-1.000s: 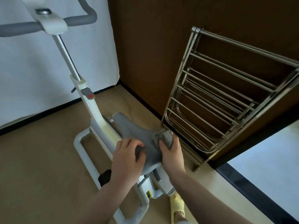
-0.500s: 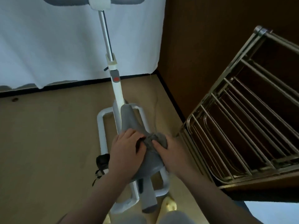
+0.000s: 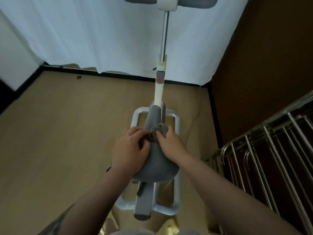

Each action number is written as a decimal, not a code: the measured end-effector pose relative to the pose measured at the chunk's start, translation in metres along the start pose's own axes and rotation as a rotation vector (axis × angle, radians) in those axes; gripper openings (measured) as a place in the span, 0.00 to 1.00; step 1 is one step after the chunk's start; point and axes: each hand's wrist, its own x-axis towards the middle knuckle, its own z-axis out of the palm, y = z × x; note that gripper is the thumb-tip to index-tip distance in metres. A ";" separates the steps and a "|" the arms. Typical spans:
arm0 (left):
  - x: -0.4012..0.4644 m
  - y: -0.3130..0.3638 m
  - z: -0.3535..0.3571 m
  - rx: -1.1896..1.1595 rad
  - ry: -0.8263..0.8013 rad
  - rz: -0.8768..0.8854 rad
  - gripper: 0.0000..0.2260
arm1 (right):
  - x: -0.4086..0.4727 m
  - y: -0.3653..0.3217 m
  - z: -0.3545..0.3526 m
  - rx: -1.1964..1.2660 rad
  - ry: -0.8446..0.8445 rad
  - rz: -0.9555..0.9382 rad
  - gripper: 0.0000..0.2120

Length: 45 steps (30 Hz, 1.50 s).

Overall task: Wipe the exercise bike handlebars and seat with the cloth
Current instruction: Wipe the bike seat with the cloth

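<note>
Gripping the crumpled grey cloth (image 3: 158,132), right hand (image 3: 171,145) rubs the padded grey bike seat (image 3: 155,164); left hand (image 3: 131,150) curls round seat edge. Cloth prob. soft & light, best held bunched.

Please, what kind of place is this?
Probably a room in a home: an exercise bike stands on a tan floor by a white curtain, and a folded metal rack leans on a brown wall.

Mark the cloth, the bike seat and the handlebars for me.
cloth (image 3: 158,131), head view, on its bunched middle.
seat (image 3: 155,164), head view, on its wide rear part.
handlebars (image 3: 199,0), head view, on the right grey grip.
</note>
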 end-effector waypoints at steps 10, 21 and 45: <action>0.002 -0.006 0.006 -0.036 0.031 0.003 0.14 | -0.007 -0.001 0.000 0.008 0.028 -0.065 0.20; 0.000 -0.006 0.005 -0.070 0.006 0.026 0.14 | -0.006 0.007 0.000 0.156 0.026 -0.084 0.16; -0.001 -0.005 0.003 0.038 0.007 0.010 0.10 | -0.006 0.014 0.001 0.109 0.014 -0.010 0.18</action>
